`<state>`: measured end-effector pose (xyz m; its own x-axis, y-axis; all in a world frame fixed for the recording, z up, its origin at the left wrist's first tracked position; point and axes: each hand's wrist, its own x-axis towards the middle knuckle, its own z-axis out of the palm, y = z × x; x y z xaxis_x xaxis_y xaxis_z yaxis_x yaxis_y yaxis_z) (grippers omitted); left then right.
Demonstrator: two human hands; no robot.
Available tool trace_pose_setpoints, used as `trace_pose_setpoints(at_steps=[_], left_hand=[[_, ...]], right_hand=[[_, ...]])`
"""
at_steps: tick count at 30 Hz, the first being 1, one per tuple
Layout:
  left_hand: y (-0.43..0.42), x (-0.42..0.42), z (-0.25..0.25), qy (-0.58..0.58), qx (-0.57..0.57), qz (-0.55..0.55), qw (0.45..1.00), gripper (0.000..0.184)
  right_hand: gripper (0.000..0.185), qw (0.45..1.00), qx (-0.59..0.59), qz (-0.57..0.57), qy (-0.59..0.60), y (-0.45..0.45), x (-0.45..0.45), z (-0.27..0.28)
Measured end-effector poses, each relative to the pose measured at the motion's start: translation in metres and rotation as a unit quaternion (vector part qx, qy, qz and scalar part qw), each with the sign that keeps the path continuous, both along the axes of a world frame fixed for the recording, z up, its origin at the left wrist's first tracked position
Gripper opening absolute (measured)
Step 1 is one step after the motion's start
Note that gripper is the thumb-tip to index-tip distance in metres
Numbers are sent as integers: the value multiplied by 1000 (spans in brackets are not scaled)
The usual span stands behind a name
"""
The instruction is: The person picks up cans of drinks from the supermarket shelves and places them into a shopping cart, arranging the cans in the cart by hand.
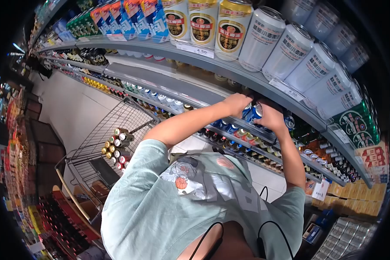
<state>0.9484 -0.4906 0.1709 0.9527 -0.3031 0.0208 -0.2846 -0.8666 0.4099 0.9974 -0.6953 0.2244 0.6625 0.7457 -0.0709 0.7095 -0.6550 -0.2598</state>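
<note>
A pale tiled floor (67, 97) runs toward the store's dim far end, where a bright light (18, 47) shines. Grey shelving (160, 83) rises in tiers along one side; stocked racks (14, 151) and dark brown units (50, 156) line the other.

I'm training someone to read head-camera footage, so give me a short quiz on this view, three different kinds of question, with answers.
1. True or false: the cart is nearer the right hand than the left hand.
2. What is the main colour of the can between the hands? A: red. B: blue. C: green.
3. Fill in: the tag below the gold-topped cans reads ____.

Key:
1. False; it is nearer the left.
2. B.
3. 4.50.
</note>
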Motion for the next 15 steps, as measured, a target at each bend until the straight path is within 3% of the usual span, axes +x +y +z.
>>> trace_pose_setpoints(at_steps=[2,5,7,9,12,15], left_hand=[[9,-17,-8,-51,-17,16,998,76],[26,-49,-9,-90,-68,42,993,69],[39,-74,-14,-157,-80,73,982,64],[55,-105,-7,-174,-126,127,968,64],[90,-156,-7,-220,-171,193,941,64],[125,-221,-10,-176,-174,279,928,68]], right_hand=[[78,1000,10,-6,-10,2,-4,-8],[72,999,-22,-35,13,21,-30,25],[68,1000,-11,5,0,32,-47,38],[68,986,153,68,-21,44,-59,36],[68,974,192,83,89,82,-81,32],[66,966,181,112,146,133,-105,15]])
